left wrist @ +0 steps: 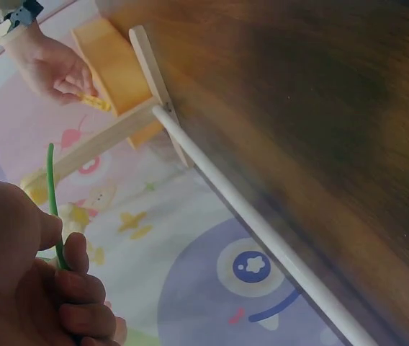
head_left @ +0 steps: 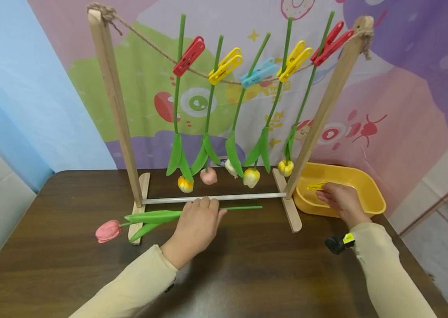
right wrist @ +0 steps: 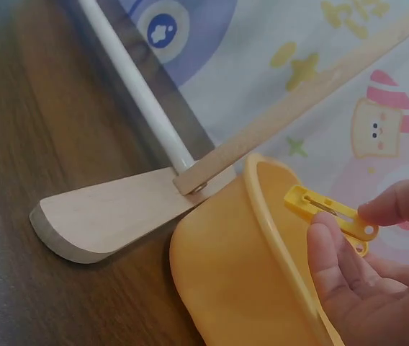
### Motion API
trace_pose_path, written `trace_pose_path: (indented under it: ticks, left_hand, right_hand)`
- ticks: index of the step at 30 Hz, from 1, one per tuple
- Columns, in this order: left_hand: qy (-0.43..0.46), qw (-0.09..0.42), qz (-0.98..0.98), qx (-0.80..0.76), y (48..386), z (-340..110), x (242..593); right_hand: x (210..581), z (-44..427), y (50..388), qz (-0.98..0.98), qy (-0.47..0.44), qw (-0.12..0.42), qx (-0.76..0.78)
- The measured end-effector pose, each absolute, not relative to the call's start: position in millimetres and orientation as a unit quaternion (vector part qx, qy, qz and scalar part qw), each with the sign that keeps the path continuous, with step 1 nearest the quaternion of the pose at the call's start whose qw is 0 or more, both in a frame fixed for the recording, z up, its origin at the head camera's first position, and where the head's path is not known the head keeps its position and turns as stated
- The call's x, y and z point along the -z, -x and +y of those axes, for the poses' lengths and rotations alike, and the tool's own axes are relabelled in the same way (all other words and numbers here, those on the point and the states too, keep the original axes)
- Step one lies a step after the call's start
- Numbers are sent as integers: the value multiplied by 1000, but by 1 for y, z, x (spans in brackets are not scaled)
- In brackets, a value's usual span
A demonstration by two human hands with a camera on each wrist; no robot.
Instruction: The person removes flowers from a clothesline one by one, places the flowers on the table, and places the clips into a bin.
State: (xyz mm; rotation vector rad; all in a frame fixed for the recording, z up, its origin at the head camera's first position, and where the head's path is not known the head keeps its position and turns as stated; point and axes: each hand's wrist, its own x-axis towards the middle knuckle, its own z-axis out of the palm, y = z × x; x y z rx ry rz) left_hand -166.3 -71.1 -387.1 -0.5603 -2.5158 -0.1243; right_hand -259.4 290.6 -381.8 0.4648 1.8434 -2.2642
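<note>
A pink artificial tulip lies sideways in my left hand, which grips its green stem in front of the rack's white bar. Over the orange basin, my right hand pinches a yellow clothespin between thumb and fingers. Behind the hands, several tulips hang head down from a twine line. Each stem is held there by a clothespin, among them a red one, a blue one and a yellow one.
The twine runs between two wooden posts, whose flat feet stand on the brown table. A cartoon-printed cloth hangs behind the rack. The basin stands against the right foot, near the table's right edge.
</note>
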Motion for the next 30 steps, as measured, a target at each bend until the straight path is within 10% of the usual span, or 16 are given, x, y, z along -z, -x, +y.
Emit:
trace_pose_path:
  ticks: [30]
  left_hand:
    - [218, 265, -939, 37, 169, -54, 411]
  right_hand:
    - [407, 278, 301, 792, -117, 205, 564]
